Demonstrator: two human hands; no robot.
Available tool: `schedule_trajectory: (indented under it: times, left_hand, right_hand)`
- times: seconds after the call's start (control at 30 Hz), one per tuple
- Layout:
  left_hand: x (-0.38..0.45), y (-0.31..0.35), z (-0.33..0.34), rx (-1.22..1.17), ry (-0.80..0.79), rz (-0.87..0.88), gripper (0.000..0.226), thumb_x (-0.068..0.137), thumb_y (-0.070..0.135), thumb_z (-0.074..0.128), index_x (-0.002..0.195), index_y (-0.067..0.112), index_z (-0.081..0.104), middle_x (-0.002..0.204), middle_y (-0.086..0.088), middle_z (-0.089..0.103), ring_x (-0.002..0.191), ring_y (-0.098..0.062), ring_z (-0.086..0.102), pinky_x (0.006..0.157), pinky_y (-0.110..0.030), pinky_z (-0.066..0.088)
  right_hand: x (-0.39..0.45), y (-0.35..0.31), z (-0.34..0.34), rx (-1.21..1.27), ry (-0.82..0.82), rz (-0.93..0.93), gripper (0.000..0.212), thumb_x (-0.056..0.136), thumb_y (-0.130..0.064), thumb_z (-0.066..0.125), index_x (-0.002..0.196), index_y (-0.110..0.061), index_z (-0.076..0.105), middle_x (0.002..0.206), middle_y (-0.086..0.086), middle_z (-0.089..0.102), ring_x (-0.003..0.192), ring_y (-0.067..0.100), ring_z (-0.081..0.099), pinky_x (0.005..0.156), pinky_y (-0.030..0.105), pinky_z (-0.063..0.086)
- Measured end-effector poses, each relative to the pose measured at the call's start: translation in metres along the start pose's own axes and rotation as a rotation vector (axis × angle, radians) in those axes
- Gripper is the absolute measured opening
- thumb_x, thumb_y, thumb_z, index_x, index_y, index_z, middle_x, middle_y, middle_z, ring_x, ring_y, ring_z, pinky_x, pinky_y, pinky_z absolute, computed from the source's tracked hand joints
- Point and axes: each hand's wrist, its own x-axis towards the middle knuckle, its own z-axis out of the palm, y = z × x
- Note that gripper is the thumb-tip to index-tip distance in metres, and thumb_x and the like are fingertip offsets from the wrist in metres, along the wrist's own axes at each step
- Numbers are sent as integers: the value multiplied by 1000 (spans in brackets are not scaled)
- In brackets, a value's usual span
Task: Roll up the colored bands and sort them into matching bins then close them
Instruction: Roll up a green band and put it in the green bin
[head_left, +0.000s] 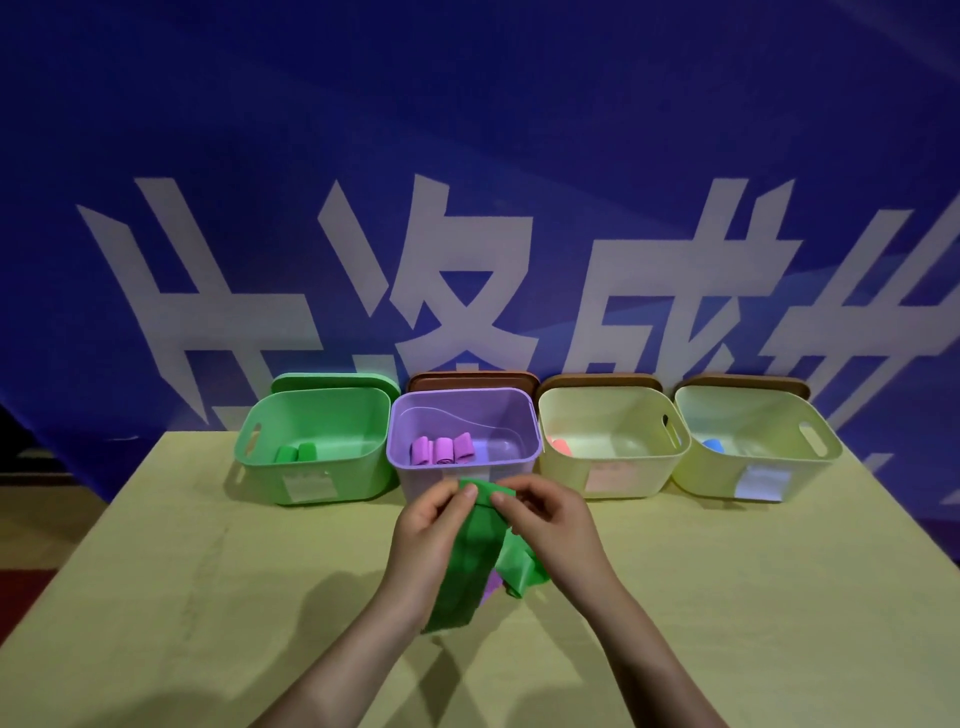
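Above the table — both hands' fingers pinching a limp, smooth green band.

The person's left hand and right hand pinch the top end of a long green elastic band above the yellow-green table, its tail hanging toward a bit of purple band. Behind stand four open plastic bins: a green bin holding green rolls, a purple bin with three pink-purple rolls, and two pale yellow bins (lids propped behind each).
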Motion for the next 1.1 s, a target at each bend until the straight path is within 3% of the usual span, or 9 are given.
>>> schedule_trajectory:
  times: [0.1, 0.2, 0.33, 0.43, 0.47, 0.63, 0.73, 0.93, 1.1]
  left_hand:
    - [-7, 1, -7, 74, 29, 25, 16, 93, 12, 57, 87, 2, 67, 81, -17, 66, 75, -21, 60, 71, -31, 47]
    - [-9, 1, -17, 59, 51, -2, 21, 92, 17, 60, 89, -4, 63, 86, -26, 62, 79, -25, 57, 75, -37, 44]
    - [-9, -1, -26, 24, 54, -90, 55, 73, 46, 73, 86, -6, 63, 82, -27, 60, 80, -29, 55, 78, -41, 42]
    - [-12, -1, -28, -52, 81, -136, 27, 86, 26, 68, 84, 0, 71, 86, -19, 69, 82, -27, 62, 80, -38, 46]
    - [-13, -1, -28, -89, 79, -158, 19, 90, 18, 63, 86, 2, 72, 88, -19, 71, 83, -27, 64, 81, -38, 48]
    - [-14, -1, -25, -210, 45, -203, 25, 96, 8, 47, 104, -8, 64, 90, -24, 64, 86, -31, 61, 79, -39, 47]
    - [-12, -2, -21, -232, 39, -225, 28, 96, 5, 40, 103, -9, 64, 92, -26, 63, 86, -33, 60, 83, -44, 46]
    - [-8, -4, -13, -176, -16, -216, 27, 98, 17, 46, 100, 4, 70, 94, -18, 71, 84, -24, 66, 78, -36, 50]
    - [4, -7, -5, -76, 11, -149, 25, 94, 11, 54, 87, 15, 77, 94, -16, 73, 89, -28, 69, 86, -39, 50]
  right_hand:
    - [-2, 2, 7, -16, 2, -17, 15, 85, -4, 68, 76, -16, 69, 60, -13, 63, 57, -2, 53, 58, 13, 42]
    - [-3, 4, 18, -36, 25, -46, 15, 83, -3, 70, 74, -15, 67, 58, -12, 62, 54, -2, 50, 56, 11, 39]
    - [0, 6, 26, -85, 82, -123, 20, 83, -6, 71, 73, -23, 66, 63, -11, 63, 58, 2, 52, 59, 13, 40]
    - [0, 6, 25, -209, 86, -275, 3, 81, -21, 68, 78, -20, 68, 71, -8, 63, 64, 5, 55, 63, 12, 42]
    - [-1, 5, 24, -267, 73, -346, 8, 81, -24, 66, 82, -16, 70, 74, -7, 63, 67, 3, 55, 65, 11, 41]
    - [-1, 5, 10, -409, -79, -529, 22, 84, -10, 66, 105, -15, 74, 83, -7, 59, 77, -5, 55, 70, 12, 42]
    - [4, 5, -1, -491, -159, -541, 20, 88, -20, 63, 105, -19, 73, 88, -6, 58, 81, 3, 57, 70, 21, 48]
    - [9, -1, -21, -645, -337, -483, 31, 91, -31, 51, 114, -25, 71, 97, -8, 55, 92, 2, 52, 76, 20, 46]
    - [12, -2, -20, -371, -197, -259, 19, 92, -28, 59, 109, -31, 68, 95, -10, 65, 88, 6, 60, 76, 15, 46]
